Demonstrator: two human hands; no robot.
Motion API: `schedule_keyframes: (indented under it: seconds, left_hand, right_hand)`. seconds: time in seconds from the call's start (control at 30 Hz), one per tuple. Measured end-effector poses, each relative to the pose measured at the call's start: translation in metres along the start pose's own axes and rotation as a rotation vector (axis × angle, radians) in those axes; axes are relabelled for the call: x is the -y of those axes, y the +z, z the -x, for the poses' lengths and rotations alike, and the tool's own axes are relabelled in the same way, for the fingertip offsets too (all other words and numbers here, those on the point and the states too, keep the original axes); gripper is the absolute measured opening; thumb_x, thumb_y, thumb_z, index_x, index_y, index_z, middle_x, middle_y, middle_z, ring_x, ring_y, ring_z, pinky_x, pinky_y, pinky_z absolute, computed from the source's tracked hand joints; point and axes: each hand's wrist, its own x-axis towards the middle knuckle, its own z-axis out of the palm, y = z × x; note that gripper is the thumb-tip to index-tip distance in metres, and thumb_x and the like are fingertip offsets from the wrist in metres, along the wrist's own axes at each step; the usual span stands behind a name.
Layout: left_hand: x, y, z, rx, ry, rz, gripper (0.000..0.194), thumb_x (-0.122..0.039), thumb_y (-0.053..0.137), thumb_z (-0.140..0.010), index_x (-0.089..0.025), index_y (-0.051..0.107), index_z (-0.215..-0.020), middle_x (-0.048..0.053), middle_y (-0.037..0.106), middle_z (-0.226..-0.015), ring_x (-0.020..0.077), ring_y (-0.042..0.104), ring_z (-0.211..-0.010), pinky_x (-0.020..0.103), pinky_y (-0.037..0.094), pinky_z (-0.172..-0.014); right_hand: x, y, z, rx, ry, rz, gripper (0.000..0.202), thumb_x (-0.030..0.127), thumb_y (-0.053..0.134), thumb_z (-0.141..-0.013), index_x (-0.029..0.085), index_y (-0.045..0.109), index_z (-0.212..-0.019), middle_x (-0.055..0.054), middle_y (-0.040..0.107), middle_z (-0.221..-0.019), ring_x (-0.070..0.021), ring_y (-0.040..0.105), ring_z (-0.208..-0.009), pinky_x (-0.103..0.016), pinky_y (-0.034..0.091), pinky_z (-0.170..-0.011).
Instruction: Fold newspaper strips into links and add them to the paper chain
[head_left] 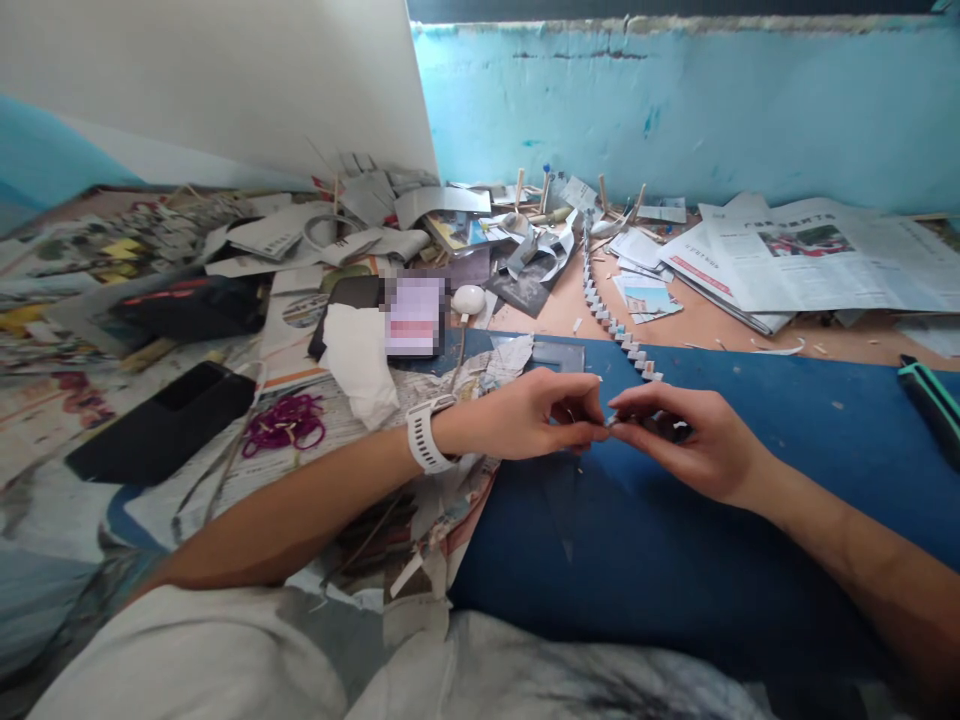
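Observation:
My left hand [559, 412], with a white watch [430, 436] on its wrist, is closed in a pinch above the blue mat [555, 560]. My right hand [694, 432] pinches too, its fingertips meeting those of the left. Between them shows a tiny pale bit of what looks like folded paper [612, 421], mostly covered by the fingers. A zigzag chain of folded paper [600, 310] runs from the back of the table toward my right hand. Its near end goes out of sight behind that hand, so I cannot tell whether it is held.
A green-and-black cutter [930, 400] lies at the right edge, below stacked newspapers [795, 255]. Paper scraps [536, 255] and sticks litter the back. On the left are a dark phone-like slab [165, 420], purple yarn [285, 425], white tissue [358, 365] and a blurred-out screen [414, 315].

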Motion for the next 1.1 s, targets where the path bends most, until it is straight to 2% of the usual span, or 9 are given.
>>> schedule_keyframes:
  seconds: [0.1, 0.2, 0.4, 0.53, 0.63, 0.8, 0.87, 0.97, 1.1]
  left_hand:
    - [0.003, -0.005, -0.001, -0.111, -0.016, 0.066, 0.020, -0.032, 0.073, -0.094, -0.015, 0.063, -0.089, 0.003, 0.070, -0.078, 0.0121, 0.071, -0.069, 0.023, 0.060, -0.065]
    - [0.006, -0.010, -0.003, -0.160, -0.045, 0.130, 0.026, -0.035, 0.076, -0.091, -0.014, 0.062, -0.085, 0.004, 0.071, -0.076, 0.0130, 0.071, -0.067, 0.025, 0.061, -0.066]
    - [0.009, -0.012, -0.004, -0.156, -0.055, 0.192, 0.029, -0.036, 0.079, -0.089, -0.014, 0.061, -0.084, 0.005, 0.073, -0.076, 0.0133, 0.073, -0.068, 0.025, 0.062, -0.067]
    - [0.011, -0.012, -0.003, -0.200, -0.047, 0.171, 0.031, -0.038, 0.077, -0.091, -0.014, 0.059, -0.082, 0.007, 0.075, -0.079, 0.0142, 0.074, -0.070, 0.026, 0.063, -0.068]
    - [0.013, -0.013, -0.005, -0.215, -0.062, 0.123, 0.030, -0.039, 0.075, -0.092, -0.014, 0.060, -0.084, 0.006, 0.075, -0.079, 0.0142, 0.074, -0.071, 0.026, 0.063, -0.067]
    - [0.021, -0.016, -0.008, -0.260, -0.070, -0.010, 0.029, -0.042, 0.073, -0.092, -0.016, 0.063, -0.097, 0.004, 0.075, -0.080, 0.0137, 0.074, -0.067, 0.025, 0.060, -0.064]
    - [0.025, -0.016, -0.008, -0.279, -0.069, -0.078, 0.028, -0.043, 0.071, -0.093, -0.016, 0.065, -0.098, 0.004, 0.076, -0.080, 0.0138, 0.074, -0.069, 0.024, 0.060, -0.066]
    - [0.027, -0.017, -0.008, -0.317, -0.041, -0.212, 0.027, -0.042, 0.070, -0.094, -0.016, 0.069, -0.099, 0.005, 0.078, -0.087, 0.0116, 0.072, -0.066, 0.022, 0.057, -0.063]
    - [0.027, -0.015, -0.007, -0.337, 0.085, -0.405, 0.024, -0.041, 0.067, -0.097, -0.017, 0.072, -0.098, 0.004, 0.077, -0.089, 0.0121, 0.071, -0.075, 0.023, 0.055, -0.071]
  right_hand:
    - [-0.010, -0.009, -0.004, 0.020, 0.012, 0.075, 0.041, 0.043, 0.072, -0.094, 0.022, 0.067, -0.130, -0.003, 0.074, -0.091, -0.0132, 0.062, -0.067, -0.025, 0.048, -0.060]
    - [-0.018, -0.017, -0.006, 0.040, 0.003, 0.088, 0.031, 0.043, 0.067, -0.098, 0.023, 0.071, -0.122, 0.000, 0.070, -0.078, -0.0101, 0.048, -0.055, -0.025, 0.040, -0.053]
    - [-0.027, -0.023, -0.010, -0.027, 0.026, 0.052, 0.029, 0.044, 0.070, -0.096, 0.023, 0.073, -0.116, 0.000, 0.073, -0.080, -0.0111, 0.056, -0.057, -0.025, 0.046, -0.056]
    - [-0.041, -0.034, -0.016, -0.227, 0.090, -0.010, 0.037, 0.052, 0.071, -0.093, 0.024, 0.072, -0.117, -0.005, 0.077, -0.099, -0.0206, 0.074, -0.089, -0.033, 0.059, -0.080]
    - [-0.053, -0.040, -0.022, -0.293, 0.102, -0.017, 0.038, 0.057, 0.062, -0.098, 0.026, 0.072, -0.118, -0.007, 0.077, -0.107, -0.0244, 0.074, -0.103, -0.038, 0.060, -0.089]
    - [-0.063, -0.042, -0.028, -0.400, 0.104, 0.089, 0.035, 0.057, 0.058, -0.100, 0.027, 0.073, -0.113, -0.007, 0.076, -0.115, -0.0274, 0.072, -0.110, -0.047, 0.058, -0.100]
    - [-0.063, -0.042, -0.033, -0.385, 0.078, 0.168, 0.037, 0.057, 0.054, -0.102, 0.028, 0.072, -0.116, -0.008, 0.075, -0.120, -0.0292, 0.070, -0.115, -0.051, 0.057, -0.103]
    - [-0.060, -0.042, -0.045, -0.246, -0.008, 0.433, 0.042, 0.055, 0.046, -0.105, 0.027, 0.070, -0.124, -0.010, 0.072, -0.129, -0.0310, 0.064, -0.127, -0.053, 0.052, -0.110]
    - [-0.071, -0.042, -0.067, -0.133, -0.009, 0.591, 0.048, 0.053, 0.041, -0.106, 0.025, 0.070, -0.130, -0.013, 0.067, -0.139, -0.0356, 0.050, -0.143, -0.057, 0.043, -0.117]
